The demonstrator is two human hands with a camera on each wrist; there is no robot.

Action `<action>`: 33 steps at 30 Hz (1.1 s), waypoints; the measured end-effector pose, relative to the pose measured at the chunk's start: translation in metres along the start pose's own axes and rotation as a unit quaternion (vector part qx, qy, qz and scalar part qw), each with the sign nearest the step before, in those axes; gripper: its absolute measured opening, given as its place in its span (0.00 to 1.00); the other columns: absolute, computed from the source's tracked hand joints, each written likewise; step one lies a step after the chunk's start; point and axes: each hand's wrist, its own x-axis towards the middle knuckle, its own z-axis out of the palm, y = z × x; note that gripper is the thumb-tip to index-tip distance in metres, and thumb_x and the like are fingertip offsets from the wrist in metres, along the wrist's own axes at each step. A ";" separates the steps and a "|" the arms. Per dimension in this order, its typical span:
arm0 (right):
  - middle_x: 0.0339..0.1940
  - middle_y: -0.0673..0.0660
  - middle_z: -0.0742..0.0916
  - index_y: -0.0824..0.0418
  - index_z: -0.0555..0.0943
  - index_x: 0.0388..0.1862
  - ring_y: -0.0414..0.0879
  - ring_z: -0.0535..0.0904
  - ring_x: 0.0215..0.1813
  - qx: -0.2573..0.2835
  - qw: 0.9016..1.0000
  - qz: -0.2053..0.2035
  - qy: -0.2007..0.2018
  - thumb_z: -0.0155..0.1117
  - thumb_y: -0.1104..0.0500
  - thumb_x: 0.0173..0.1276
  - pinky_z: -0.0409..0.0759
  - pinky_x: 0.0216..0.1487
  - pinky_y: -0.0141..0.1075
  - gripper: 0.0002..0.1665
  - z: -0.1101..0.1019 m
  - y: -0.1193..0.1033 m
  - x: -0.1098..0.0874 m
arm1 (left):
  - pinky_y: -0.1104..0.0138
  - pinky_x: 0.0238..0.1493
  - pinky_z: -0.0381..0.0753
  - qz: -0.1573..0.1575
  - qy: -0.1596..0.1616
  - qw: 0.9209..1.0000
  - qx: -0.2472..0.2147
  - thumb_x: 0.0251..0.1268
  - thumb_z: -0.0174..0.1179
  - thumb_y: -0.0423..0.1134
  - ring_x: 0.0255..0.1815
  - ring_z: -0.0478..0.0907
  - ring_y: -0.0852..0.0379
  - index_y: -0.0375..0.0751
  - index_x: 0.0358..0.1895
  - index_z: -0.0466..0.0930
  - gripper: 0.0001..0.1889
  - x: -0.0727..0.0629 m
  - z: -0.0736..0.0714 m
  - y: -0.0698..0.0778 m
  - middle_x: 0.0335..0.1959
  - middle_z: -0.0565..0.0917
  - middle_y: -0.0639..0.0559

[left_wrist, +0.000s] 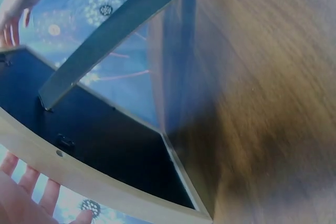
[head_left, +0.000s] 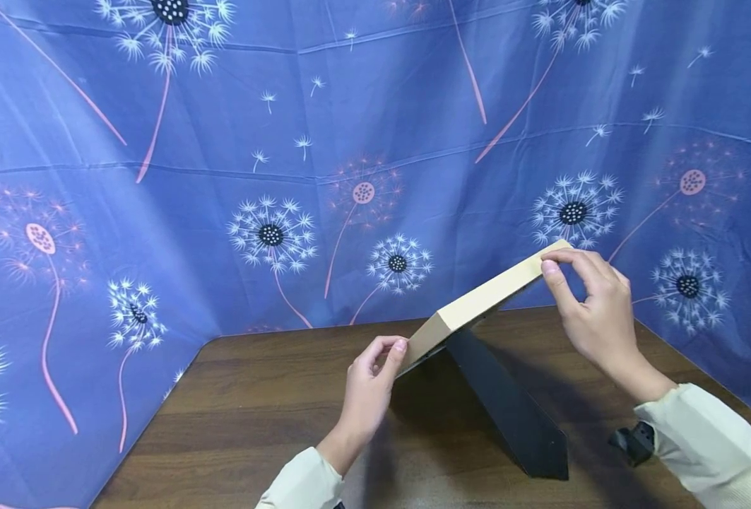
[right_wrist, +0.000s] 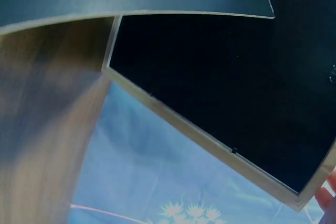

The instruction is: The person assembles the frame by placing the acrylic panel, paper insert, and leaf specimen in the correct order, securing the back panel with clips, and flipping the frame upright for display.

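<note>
A light wooden picture frame (head_left: 499, 291) leans back over the table, its black backing (left_wrist: 126, 150) facing me. From that backing a long black easel leg (head_left: 509, 406) swings out, its wide foot toward me. My left hand (head_left: 367, 385) holds the frame's left side between thumb and fingers. At the upper right corner, my right hand (head_left: 594, 311) pinches the edge with thumb and index finger. Small metal hangers (left_wrist: 65, 141) show on the back in the left wrist view. The front of the frame is hidden from every view.
The dark brown wooden table (head_left: 261, 417) lies beneath the frame. Behind and at both sides hangs a blue cloth (head_left: 324, 92) printed with dandelions. A black strap piece (head_left: 632, 443) sits by the right sleeve (head_left: 712, 438).
</note>
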 end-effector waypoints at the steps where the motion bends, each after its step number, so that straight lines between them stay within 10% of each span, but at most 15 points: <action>1: 0.52 0.63 0.87 0.65 0.85 0.50 0.20 0.68 0.62 0.002 1.000 0.001 -0.001 0.61 0.56 0.76 0.60 0.66 0.63 0.15 0.000 0.001 0.001 | 0.47 0.62 0.74 0.004 -0.004 1.000 -0.004 0.78 0.57 0.46 0.54 0.82 0.55 0.43 0.49 0.86 0.13 -0.002 0.001 0.001 0.46 0.88 0.53; 13: 0.59 0.58 0.85 0.60 0.85 0.56 0.31 0.71 0.66 -0.020 0.998 0.047 -0.032 0.57 0.52 0.79 0.67 0.64 0.38 0.17 -0.002 0.001 0.004 | 0.51 0.61 0.75 0.017 -0.020 1.000 0.012 0.77 0.58 0.47 0.53 0.82 0.58 0.49 0.50 0.87 0.11 -0.008 0.002 0.006 0.46 0.88 0.58; 24: 0.52 0.62 0.86 0.64 0.86 0.53 0.31 0.74 0.61 0.051 0.995 -0.088 0.001 0.59 0.61 0.75 0.65 0.64 0.25 0.14 0.004 -0.024 -0.012 | 0.58 0.59 0.75 0.003 -0.009 0.999 0.054 0.78 0.56 0.47 0.55 0.82 0.55 0.44 0.47 0.88 0.14 -0.007 -0.004 -0.015 0.44 0.89 0.57; 33: 0.55 0.59 0.86 0.63 0.85 0.54 0.36 0.74 0.63 0.051 0.993 -0.100 -0.044 0.58 0.61 0.76 0.63 0.64 0.28 0.14 0.005 -0.031 -0.019 | 0.54 0.57 0.77 0.001 -0.022 0.998 0.060 0.78 0.56 0.47 0.55 0.83 0.50 0.44 0.47 0.88 0.14 -0.007 -0.006 -0.024 0.44 0.89 0.55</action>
